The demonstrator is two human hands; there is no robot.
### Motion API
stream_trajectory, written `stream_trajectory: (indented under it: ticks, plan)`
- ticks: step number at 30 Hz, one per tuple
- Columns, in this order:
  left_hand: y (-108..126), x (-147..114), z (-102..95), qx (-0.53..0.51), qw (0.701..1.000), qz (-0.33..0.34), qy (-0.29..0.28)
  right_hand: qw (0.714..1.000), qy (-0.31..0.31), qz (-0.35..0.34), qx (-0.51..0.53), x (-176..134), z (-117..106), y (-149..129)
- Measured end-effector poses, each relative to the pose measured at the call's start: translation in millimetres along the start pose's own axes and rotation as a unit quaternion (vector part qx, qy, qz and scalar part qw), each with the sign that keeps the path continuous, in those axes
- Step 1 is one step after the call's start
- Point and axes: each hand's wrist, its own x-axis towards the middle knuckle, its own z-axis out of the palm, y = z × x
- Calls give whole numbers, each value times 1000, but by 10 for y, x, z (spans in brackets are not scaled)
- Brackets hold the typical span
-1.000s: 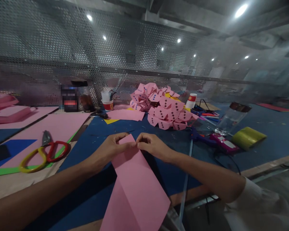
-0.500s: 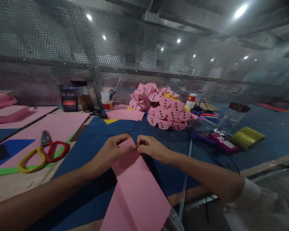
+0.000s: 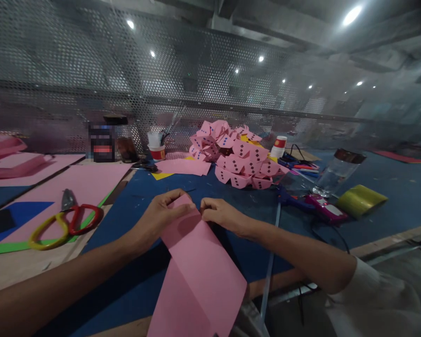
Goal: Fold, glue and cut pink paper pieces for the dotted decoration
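Pink paper pinched by both hands; red-banded cup holds tools.

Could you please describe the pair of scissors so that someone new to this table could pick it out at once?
Start at the big pink sheet lying flat on the left of the table, beyond the person's left hand. On its near edge lie the scissors, blades pointing away. They alone have two looped handles, one yellow and one red.

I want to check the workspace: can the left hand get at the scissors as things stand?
Probably yes: the scissors lie uncovered just left of the left hand, though it grips the pink paper.
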Motion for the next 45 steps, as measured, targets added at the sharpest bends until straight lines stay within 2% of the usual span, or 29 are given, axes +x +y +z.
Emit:
stream_trajectory:
  ticks: [4, 9, 18, 23, 33, 45]
  plan:
    - [3, 5, -28, -13, 1000, -11, 5, 1000, -2, 6, 1, -6, -8, -25]
    - [60, 17, -72, -22, 998, -38, 38, 1000, -11, -14, -24, -7, -28, -25]
    - [29, 52, -115, -38, 998, -47, 32, 999, -12, -8, -30, -2, -37, -12]
    - [71, 95, -162, -55, 995, -55, 68, 999, -18, -6, -39, -13, -51, -9]
    - [130, 126, -230, -88, 988, -80, 98, 997, -18, 13, -68, -26, -122, -5]
    - [-13, 186, -311, -92, 989, -50, 101, 994, -25, 8, -108, -48, -144, -62]
